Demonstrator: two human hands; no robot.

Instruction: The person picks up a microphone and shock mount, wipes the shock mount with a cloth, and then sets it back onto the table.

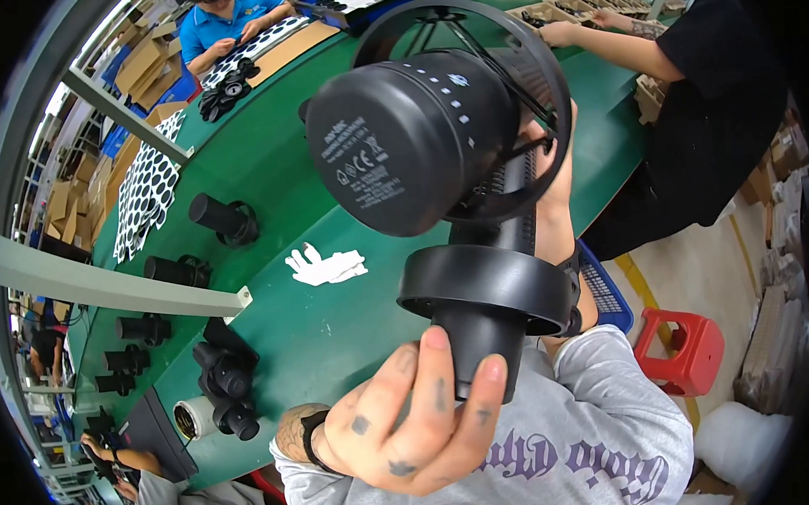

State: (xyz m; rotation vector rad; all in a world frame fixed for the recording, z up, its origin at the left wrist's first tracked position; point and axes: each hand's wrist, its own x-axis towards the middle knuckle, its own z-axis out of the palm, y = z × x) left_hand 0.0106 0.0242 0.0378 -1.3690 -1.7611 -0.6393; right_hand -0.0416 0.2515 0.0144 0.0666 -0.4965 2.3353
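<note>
Green workbench (336, 328) below. My left hand (412, 424) grips the black fan (446, 160) by its stem; my right hand (551, 192) clasps its wire guard. Step: inspection, held near my face. Next needs steady turning

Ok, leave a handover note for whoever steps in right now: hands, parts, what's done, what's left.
Left hand grips the short black stem under a round black plastic base. Right hand, mostly hidden, steadies the black fan-like unit with its wire ring guard, lifted above the green belt. More black units sit on the belt at left; a white glove lies mid-belt. This unit is not yet set down.
</note>
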